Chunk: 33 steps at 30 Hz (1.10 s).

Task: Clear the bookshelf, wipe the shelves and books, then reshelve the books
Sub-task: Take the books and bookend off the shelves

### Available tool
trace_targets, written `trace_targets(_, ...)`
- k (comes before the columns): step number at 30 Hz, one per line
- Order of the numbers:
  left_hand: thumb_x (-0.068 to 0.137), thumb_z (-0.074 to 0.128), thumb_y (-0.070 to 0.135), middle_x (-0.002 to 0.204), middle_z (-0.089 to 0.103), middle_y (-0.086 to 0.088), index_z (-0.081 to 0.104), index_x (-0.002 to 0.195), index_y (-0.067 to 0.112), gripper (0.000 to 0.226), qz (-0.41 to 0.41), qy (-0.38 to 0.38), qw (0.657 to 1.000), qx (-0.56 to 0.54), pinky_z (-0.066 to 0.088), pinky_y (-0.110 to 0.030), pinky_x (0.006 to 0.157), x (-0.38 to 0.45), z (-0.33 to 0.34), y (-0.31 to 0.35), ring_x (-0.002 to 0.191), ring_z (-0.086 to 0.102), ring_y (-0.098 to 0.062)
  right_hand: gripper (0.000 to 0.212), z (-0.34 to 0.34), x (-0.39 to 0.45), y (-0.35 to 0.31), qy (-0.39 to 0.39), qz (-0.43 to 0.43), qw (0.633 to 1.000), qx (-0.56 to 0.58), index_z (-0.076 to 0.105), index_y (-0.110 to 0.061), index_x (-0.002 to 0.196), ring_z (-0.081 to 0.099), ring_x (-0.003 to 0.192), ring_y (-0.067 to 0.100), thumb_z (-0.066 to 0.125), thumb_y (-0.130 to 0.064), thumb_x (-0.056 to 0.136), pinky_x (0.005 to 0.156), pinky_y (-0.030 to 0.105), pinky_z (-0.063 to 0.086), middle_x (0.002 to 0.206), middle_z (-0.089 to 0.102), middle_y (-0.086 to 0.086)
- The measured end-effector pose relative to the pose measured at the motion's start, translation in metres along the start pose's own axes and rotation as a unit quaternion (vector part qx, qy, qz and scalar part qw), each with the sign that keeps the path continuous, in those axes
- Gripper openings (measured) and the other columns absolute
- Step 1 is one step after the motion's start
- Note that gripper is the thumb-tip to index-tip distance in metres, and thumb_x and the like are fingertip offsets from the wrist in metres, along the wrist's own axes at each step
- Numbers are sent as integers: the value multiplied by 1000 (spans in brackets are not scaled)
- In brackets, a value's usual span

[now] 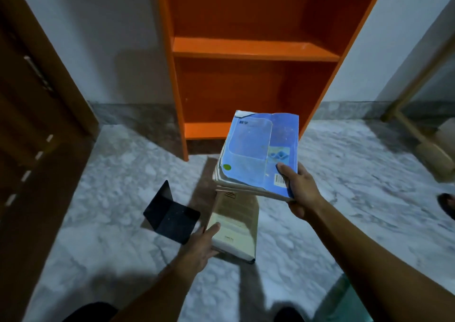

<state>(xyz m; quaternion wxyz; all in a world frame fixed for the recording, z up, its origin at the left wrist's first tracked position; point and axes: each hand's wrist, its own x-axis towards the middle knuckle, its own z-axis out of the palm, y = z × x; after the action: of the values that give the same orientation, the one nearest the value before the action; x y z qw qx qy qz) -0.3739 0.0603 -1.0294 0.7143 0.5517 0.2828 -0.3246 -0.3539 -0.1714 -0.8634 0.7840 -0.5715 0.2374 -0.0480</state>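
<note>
An orange bookshelf (253, 48) stands against the wall with its visible shelves bare. My right hand (299, 188) grips the near right corner of a stack of books with a blue book (261, 149) on top, held in the air in front of the lowest shelf. Below it a cream-coloured book (236, 225) lies on the marble floor. My left hand (200, 245) rests on that book's left edge, thumb laid on the cover and fingers at its side.
A black metal bookend (170, 214) sits on the floor just left of the cream book. A brown wooden door (37, 124) fills the left side. A wooden furniture leg (418, 137) stands at the right. My feet show at the bottom edge.
</note>
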Motion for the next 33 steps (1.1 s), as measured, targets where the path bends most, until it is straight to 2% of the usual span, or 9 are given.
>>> trace_targets(3, 91, 71, 17, 103, 77, -11, 65, 118, 14, 28, 11, -2, 1000, -12, 57, -45, 83, 19, -7, -12, 100, 71, -29, 33, -10, 14, 39, -13, 43, 999, -5, 56, -12, 132, 68, 109, 36, 57, -12, 99, 89, 51, 56, 123, 69, 14)
trace_targets(7, 92, 69, 14, 101, 73, -12, 63, 119, 5, 29, 19, 52, 998, -1, 53, -40, 80, 52, -28, -12, 94, 67, -28, 29, -19, 19, 84, -15, 94, 995, -19, 58, -16, 128, 71, 99, 33, 57, -13, 99, 75, 43, 61, 117, 72, 12)
trace_targets(11, 96, 62, 42, 102, 67, -12, 66, 106, 10, 34, -13, 136, 990, 34, 49, -41, 92, 81, -60, -18, 100, 63, -33, 32, -29, 15, 130, -31, 147, 988, -30, 57, -19, 130, 70, 102, 37, 58, -13, 99, 82, 49, 59, 118, 71, 13)
trace_targets(13, 100, 53, 45, 104, 62, -21, 63, 98, 11, 36, 15, 166, 982, 88, 47, -47, 94, 89, -71, -14, 104, 59, -42, 34, -32, 13, 150, -37, 174, 983, -32, 56, -17, 130, 70, 101, 39, 59, -11, 98, 83, 53, 58, 117, 72, 15)
trace_targets(15, 104, 49, 31, 110, 59, -35, 62, 107, -6, 40, 76, 188, 973, 111, 45, -54, 96, 63, -62, 10, 110, 56, -50, 34, -33, 9, 167, -38, 190, 980, -38, 57, -16, 129, 70, 99, 40, 60, -9, 96, 82, 55, 58, 115, 72, 16)
trace_targets(20, 105, 48, 15, 120, 58, -13, 55, 132, -2, 33, 188, 193, 938, 218, 38, -28, 94, 18, -38, 49, 120, 54, -30, 28, -33, 0, 195, -1, 164, 973, -164, 61, -14, 118, 73, 77, 20, 66, -5, 93, 62, 28, 59, 105, 73, 12)
trace_targets(25, 102, 53, 17, 130, 59, -9, 50, 141, 11, 40, 194, 152, 924, 293, 41, -28, 91, 9, -16, 61, 110, 57, -21, 38, -38, 16, 200, -18, 163, 934, -317, 56, -12, 124, 69, 92, 31, 71, -18, 90, 86, 55, 56, 111, 71, 12)
trace_targets(29, 102, 51, 19, 148, 49, -6, 47, 145, 16, 43, 210, 122, 901, 360, 37, -26, 94, 2, 2, 73, 131, 51, -25, 79, -29, 22, 167, -20, 153, 904, -398, 22, -8, 155, 59, 119, 36, 66, -30, 93, 97, 45, 51, 137, 56, 15)
trace_targets(33, 103, 50, 22, 149, 49, -5, 44, 147, 18, 45, 245, 103, 871, 413, 37, -27, 98, 2, 25, 97, 134, 48, -26, 81, -24, 52, 126, -25, 93, 875, -475, 15, -14, 157, 36, 141, 36, 59, -42, 95, 112, 48, 37, 158, 30, 15)
